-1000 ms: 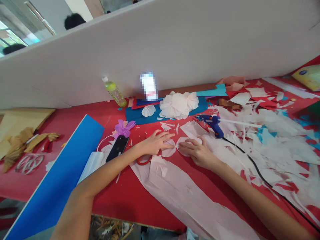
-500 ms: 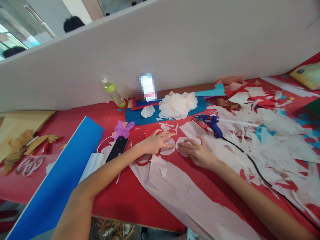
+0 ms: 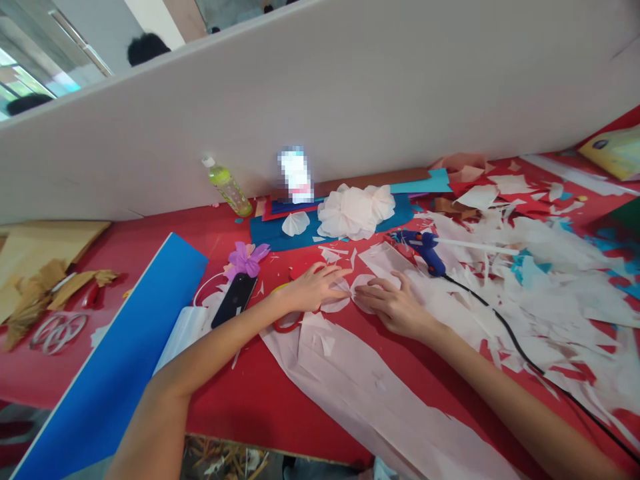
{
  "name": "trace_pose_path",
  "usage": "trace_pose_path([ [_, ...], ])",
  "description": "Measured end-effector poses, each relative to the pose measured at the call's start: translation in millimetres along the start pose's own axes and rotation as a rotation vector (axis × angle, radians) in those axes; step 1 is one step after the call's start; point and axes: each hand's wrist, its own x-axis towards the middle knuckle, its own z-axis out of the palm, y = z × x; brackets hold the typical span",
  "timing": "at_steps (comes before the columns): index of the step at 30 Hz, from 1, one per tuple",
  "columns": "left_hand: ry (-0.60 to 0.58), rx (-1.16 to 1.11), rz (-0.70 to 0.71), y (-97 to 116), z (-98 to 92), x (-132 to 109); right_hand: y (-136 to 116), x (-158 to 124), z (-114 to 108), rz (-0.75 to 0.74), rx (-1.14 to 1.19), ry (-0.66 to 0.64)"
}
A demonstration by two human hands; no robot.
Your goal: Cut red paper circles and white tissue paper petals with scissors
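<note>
Two pale pink paper petals lie side by side on the red table, their ends meeting between my hands. My left hand [image 3: 320, 287] rests on the left petal [image 3: 335, 304] with its fingers stretched out flat. From the other side, my right hand [image 3: 399, 308] lies on the right petal [image 3: 364, 283], fingers extended toward the meeting point and thumb apart. Under my left wrist, red-handled scissors [image 3: 287, 325] are partly hidden. A long strip of pale pink paper [image 3: 370, 373] runs from below my hands toward the table's front edge.
A blue glue gun [image 3: 425, 250] with a black cord lies right of my hands, beside white paper scraps [image 3: 505, 293]. Behind are white paper flowers [image 3: 355, 212], a lit phone [image 3: 296, 175] and a bottle [image 3: 227, 187]. Leftward are a black phone [image 3: 235, 298] and blue board [image 3: 125, 347].
My left forearm and wrist have shifted slightly, uncovering a yellow edge near the scissors. Its fingers have moved a little on the petal. My right hand stays almost still.
</note>
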Motion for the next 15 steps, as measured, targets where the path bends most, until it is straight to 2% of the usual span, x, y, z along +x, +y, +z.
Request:
trace_pose_path([
  [5,-0.011,-0.028,-0.011,-2,3.2,0,0,0,-2,0.0,0.029,0.01],
  [8,-0.034,-0.048,-0.005,-3,4.0,-1,2,-2,-6,0.048,0.031,0.106],
  [12,-0.055,-0.074,-0.012,-6,6.4,-4,5,-14,-18,0.249,-0.04,0.334],
  [15,-0.061,-0.083,-0.015,-7,8.3,-5,9,-27,-30,0.398,-0.106,0.424],
])
